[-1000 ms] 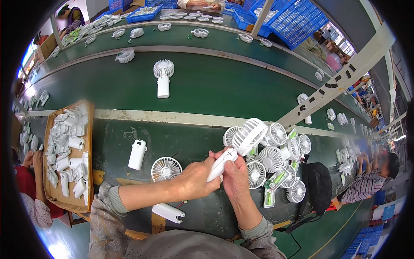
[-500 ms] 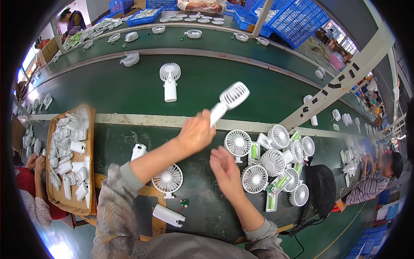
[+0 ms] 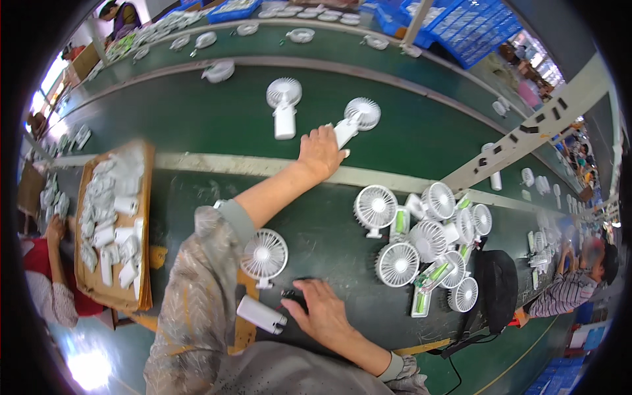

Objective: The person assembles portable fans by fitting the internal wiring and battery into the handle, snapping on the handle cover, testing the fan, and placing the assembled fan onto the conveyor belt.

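My left hand [image 3: 321, 155] reaches across to the green belt, its fingers closed round the handle of a white handheld fan [image 3: 363, 114]. That fan lies tilted, its round head pointing away to the right. Left of it on the belt lies another white handheld fan [image 3: 284, 108]. Near the front of the bench my right hand [image 3: 322, 311] is low, thumb and fingers apart. Beside its thumb lies a white handle casing [image 3: 261, 315]. A loose round fan head [image 3: 264, 255] sits just beyond. A small dark part between thumb and forefinger is partly hidden.
A cardboard tray [image 3: 147, 230] of white casings stands at left. Right of centre is a cluster of fan heads [image 3: 398, 264] with green cells. A black bag [image 3: 495, 289] lies beyond it. A pale slanted post [image 3: 526, 131] rises at right. Co-workers sit at both sides.
My left hand has moved forward and brought the fan down to the belt. My right hand has come back toward me, beside the casing. The whole view has shifted slightly.
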A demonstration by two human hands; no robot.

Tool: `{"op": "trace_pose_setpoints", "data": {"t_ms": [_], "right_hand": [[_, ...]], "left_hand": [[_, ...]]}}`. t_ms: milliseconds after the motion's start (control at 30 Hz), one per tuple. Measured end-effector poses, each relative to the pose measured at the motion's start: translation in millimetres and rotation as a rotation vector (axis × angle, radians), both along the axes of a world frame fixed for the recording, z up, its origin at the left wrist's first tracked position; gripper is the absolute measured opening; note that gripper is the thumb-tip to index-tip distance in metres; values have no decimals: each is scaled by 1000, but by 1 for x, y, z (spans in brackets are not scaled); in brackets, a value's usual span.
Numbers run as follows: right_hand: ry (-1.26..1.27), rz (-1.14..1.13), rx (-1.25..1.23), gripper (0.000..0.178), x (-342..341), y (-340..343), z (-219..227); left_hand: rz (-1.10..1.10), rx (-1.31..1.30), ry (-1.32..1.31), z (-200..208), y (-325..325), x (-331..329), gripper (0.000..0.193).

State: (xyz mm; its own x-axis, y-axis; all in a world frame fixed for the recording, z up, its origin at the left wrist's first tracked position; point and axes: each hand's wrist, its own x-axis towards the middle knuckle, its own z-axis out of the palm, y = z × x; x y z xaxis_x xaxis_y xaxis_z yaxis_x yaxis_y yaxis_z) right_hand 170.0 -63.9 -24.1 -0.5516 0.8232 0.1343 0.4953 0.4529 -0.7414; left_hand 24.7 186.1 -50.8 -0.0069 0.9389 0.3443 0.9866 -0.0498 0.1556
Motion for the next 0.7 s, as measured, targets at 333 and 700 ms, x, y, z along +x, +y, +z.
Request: {"op": "trace_pose_setpoints", "data": {"t_ms": [333,700], "right_hand": [[-118,25,17,49,-8,-16,8],[-224,-120,-6,63,-21,-21,-6]], "left_hand": [[-170,-445,-259,90,-202,-77,67],[-31,-636,-602,63,-247,-85,75]]}}
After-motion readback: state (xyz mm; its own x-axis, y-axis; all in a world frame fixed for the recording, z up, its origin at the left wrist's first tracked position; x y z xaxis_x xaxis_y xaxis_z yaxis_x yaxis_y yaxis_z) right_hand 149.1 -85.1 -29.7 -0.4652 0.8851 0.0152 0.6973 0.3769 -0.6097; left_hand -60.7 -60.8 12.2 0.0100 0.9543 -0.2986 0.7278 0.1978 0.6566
